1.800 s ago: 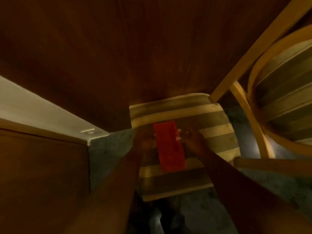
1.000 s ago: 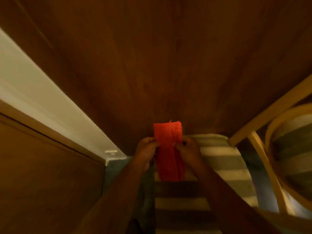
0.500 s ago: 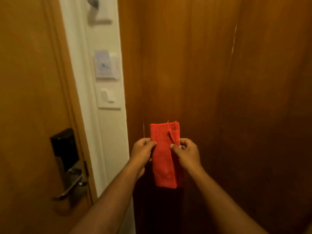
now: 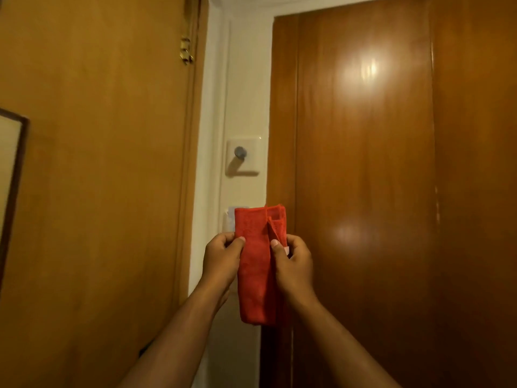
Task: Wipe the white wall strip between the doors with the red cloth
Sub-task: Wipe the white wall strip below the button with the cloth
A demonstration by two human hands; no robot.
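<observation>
no brand, label or writing can be read anywhere in view. the red cloth [image 4: 258, 264], folded into a tall narrow strip, hangs upright in front of the lower part of the white wall strip [image 4: 243, 93] and the edge of the dark wooden door [image 4: 363, 163] to its right. the left hand [image 4: 222, 260] pinches the cloth's left edge, fingers [image 4: 237, 242] closed on the fabric; the right hand [image 4: 293, 264] pinches a fold near its right edge, its thumb pressed on the front. whether the cloth touches the wall cannot be told. on the wall strip above the cloth sits a white plate with a round knob [image 4: 242, 156], and a second white plate [image 4: 232, 217] peeks out just behind the cloth's top left corner. the lighter wooden door [image 4: 98, 177] stands to the left, with a brass fitting [image 4: 186, 51] near its upper edge. half a second ago the view sat lower, showing a door lock and handle on the left door and a switch plate; now the view has tilted up, and the cloth is held in the same two-handed pinch.
</observation>
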